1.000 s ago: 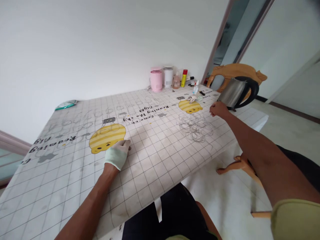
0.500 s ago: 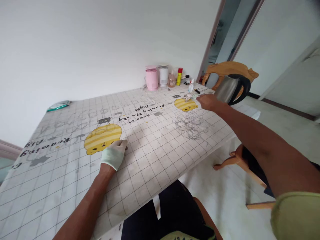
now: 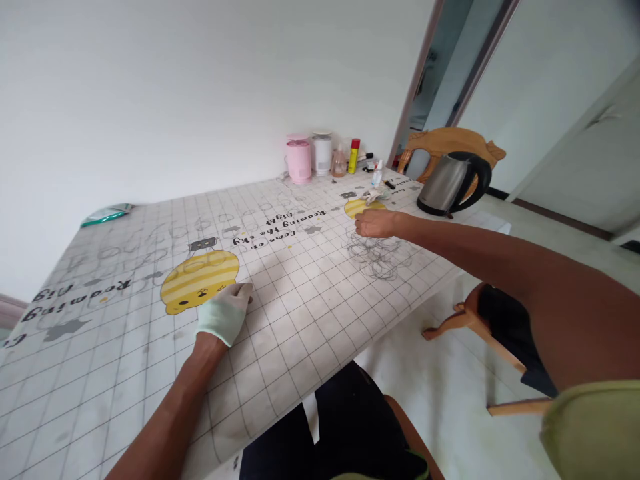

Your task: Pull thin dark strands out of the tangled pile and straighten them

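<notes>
My left hand (image 3: 227, 310), in a white and pale green glove, rests closed on the checked tabletop beside a printed yellow bear balloon (image 3: 200, 277). Whether anything sits inside its curled fingers is hidden. Bare, my right hand (image 3: 375, 223) hovers at the far edge of a tangle of thin dark loops (image 3: 377, 253), fingers bent downward and together. I cannot make out anything in them. Just behind it lies a crumpled white glove or cloth (image 3: 373, 195) by the second printed balloon.
A steel kettle (image 3: 443, 183) stands at the table's right end, beyond my right forearm. Along the back are a pink canister (image 3: 299, 161), a white canister (image 3: 322, 153), bottles and a red-yellow can (image 3: 354, 157). A green-edged packet (image 3: 105, 215) lies far left. Wooden chairs stand right.
My right hand has moved left and nearer, away from the crumpled white glove or cloth to the tangle of loops. My left hand stays in place, still closed.
</notes>
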The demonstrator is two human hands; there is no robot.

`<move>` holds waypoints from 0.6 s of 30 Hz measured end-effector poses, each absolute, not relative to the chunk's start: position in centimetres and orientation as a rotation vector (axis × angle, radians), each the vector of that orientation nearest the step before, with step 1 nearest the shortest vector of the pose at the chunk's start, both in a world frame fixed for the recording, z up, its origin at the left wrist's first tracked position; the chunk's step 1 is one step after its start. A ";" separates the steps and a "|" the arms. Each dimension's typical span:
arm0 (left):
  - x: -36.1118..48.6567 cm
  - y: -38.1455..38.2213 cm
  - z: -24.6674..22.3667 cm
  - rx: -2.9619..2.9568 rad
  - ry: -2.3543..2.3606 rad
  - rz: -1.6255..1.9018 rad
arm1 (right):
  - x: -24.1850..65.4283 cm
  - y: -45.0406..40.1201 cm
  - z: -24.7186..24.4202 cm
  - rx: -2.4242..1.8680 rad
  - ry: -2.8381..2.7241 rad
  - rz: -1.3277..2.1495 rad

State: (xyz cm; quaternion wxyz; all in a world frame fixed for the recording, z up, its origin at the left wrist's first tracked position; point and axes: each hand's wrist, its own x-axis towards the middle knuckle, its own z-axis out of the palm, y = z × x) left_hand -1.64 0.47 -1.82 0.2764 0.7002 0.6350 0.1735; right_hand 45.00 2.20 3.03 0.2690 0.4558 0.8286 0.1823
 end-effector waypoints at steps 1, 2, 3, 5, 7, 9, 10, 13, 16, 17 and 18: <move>-1.7 0.5 -1.8 1.884 1.709 0.458 | 44.9 2.2 2.8 1.213 2.220 0.465; -1.7 0.5 -1.9 1.887 1.709 0.449 | 44.9 2.2 2.6 1.210 2.203 0.444; -1.7 0.5 -1.9 1.889 1.706 0.442 | 45.1 2.2 2.5 1.213 2.188 0.435; -1.8 0.5 -1.9 1.893 1.695 0.435 | 45.7 2.2 2.4 1.232 2.163 0.440; -1.8 0.4 -1.9 1.908 1.679 0.442 | 46.4 2.3 2.5 1.259 2.146 0.448; -1.8 0.2 -1.9 1.932 1.665 0.448 | 47.1 2.4 2.5 1.289 2.136 0.452; -1.8 0.2 -1.9 1.944 1.662 0.448 | 47.4 2.4 2.5 1.301 2.131 0.451; -1.8 0.1 -1.8 1.967 1.666 0.439 | 48.1 2.3 2.6 1.323 2.106 0.441; -1.7 0.1 -1.9 1.974 1.667 0.424 | 48.6 1.9 2.8 1.346 2.076 0.430; -1.7 0.1 -1.9 1.975 1.665 0.419 | 48.7 1.7 2.9 1.358 2.069 0.428; -1.7 0.2 -1.9 1.975 1.665 0.415 | 48.8 1.6 3.2 1.372 2.064 0.430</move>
